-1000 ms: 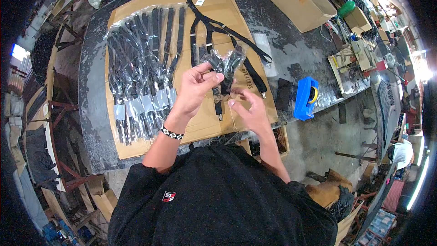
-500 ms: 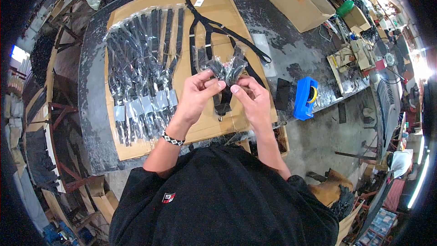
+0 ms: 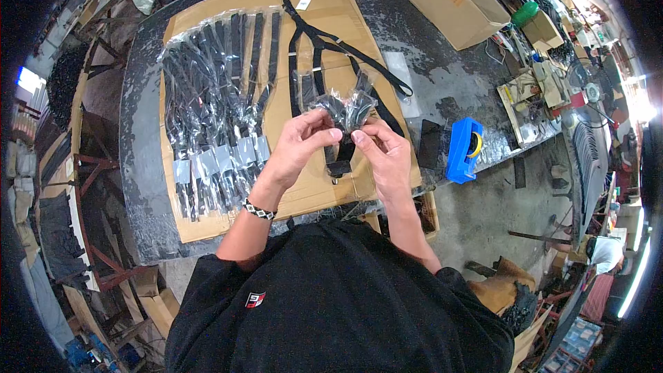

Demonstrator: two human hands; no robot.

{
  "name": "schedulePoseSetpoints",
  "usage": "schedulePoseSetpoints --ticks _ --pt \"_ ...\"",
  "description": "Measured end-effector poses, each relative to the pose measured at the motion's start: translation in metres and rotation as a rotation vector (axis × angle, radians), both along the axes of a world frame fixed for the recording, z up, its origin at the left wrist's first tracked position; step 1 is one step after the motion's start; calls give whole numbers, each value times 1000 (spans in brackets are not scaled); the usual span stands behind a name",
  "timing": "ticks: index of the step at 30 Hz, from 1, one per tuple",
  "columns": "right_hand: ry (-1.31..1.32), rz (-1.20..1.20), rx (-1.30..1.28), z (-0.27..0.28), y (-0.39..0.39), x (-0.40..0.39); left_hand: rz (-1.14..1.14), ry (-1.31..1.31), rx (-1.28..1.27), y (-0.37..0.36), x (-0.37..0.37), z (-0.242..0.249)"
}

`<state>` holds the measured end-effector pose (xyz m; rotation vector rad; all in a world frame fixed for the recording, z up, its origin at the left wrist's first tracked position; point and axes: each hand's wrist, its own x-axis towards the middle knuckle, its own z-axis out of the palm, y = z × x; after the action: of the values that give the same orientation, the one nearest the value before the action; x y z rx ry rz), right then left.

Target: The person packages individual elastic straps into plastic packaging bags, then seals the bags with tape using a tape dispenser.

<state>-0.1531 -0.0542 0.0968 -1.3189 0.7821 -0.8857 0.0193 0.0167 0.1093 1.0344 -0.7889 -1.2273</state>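
Observation:
My left hand (image 3: 308,144) and my right hand (image 3: 381,154) pinch a clear plastic bag (image 3: 351,105) between thumbs and fingers, one at each side. The bag is bunched up and glossy, and black strap shows through or behind it. Under and beyond the hands lie black suspenders (image 3: 324,32) with metal slides, forking from a narrow far end. Their near black end (image 3: 338,168) sticks out below my fingers. Left of them, several bagged suspenders (image 3: 228,97) lie side by side, with grey cards (image 3: 207,162) near their lower ends.
A cardboard sheet (image 3: 311,197) covers part of the dark worktable (image 3: 442,83). A blue tape dispenser (image 3: 463,150) stands at the right edge, near a dark flat piece (image 3: 429,144). Farther back are an open carton (image 3: 459,10) and two small white tags (image 3: 303,4).
The bunched plastic has shifted slightly between my fingers, and its top edge stands more spread. Both hands have stayed nearly in place.

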Motion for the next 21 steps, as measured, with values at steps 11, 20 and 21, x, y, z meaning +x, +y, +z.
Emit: schedulePoseSetpoints --ticks 11,20,21 --pt "36 13 28 6 4 2 -79 -169 23 -1 10 -19" --pt "4 29 51 2 4 1 -41 -139 9 0 6 -22" --pt "16 33 53 5 4 1 -31 -132 5 0 6 -22"
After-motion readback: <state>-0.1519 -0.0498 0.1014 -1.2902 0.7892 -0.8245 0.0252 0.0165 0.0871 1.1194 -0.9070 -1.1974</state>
